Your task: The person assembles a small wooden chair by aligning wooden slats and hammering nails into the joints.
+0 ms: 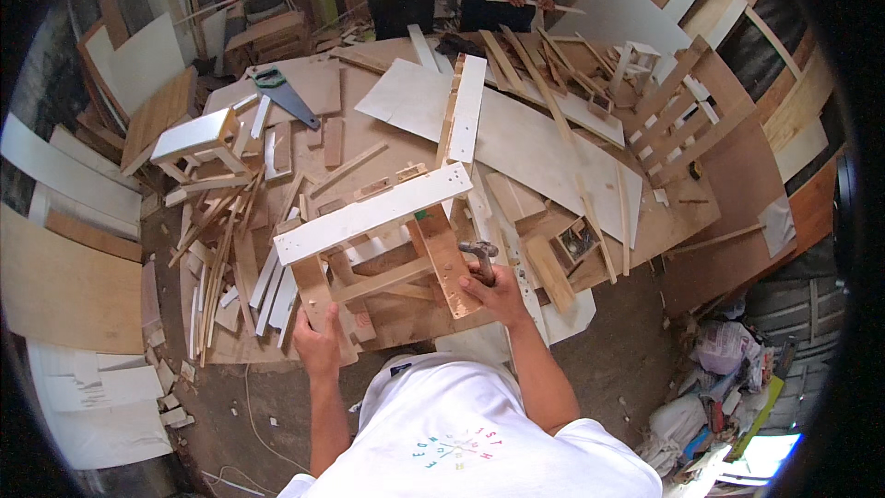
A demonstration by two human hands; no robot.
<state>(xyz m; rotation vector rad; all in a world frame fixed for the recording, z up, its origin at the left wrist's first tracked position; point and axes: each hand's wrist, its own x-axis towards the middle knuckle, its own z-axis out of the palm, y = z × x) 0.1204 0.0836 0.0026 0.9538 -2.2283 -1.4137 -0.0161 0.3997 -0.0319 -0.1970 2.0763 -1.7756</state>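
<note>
In front of me is a wooden frame [378, 213] with a white top board, two broad legs and a crossbar between them. My left hand [319, 343] grips the lower end of its left leg [314, 288]. My right hand [498, 295] is closed around a hammer [480, 252], its head up, beside the brown right leg [444, 263]; the thumb side seems to touch that leg. Much of the hammer's handle is hidden by my fingers. Behind the frame, a long white-faced piece [468, 111] runs away from me across the worktable.
The worktable [369, 149] carries a handsaw [288, 100], a small white-topped stool [195, 136], loose strips [217, 263], a large pale panel [544, 161] and a small box of nails [577, 242]. Two people stand at the far side, one holding a thin strip [535, 5]. Bags [678, 424] lie at lower right.
</note>
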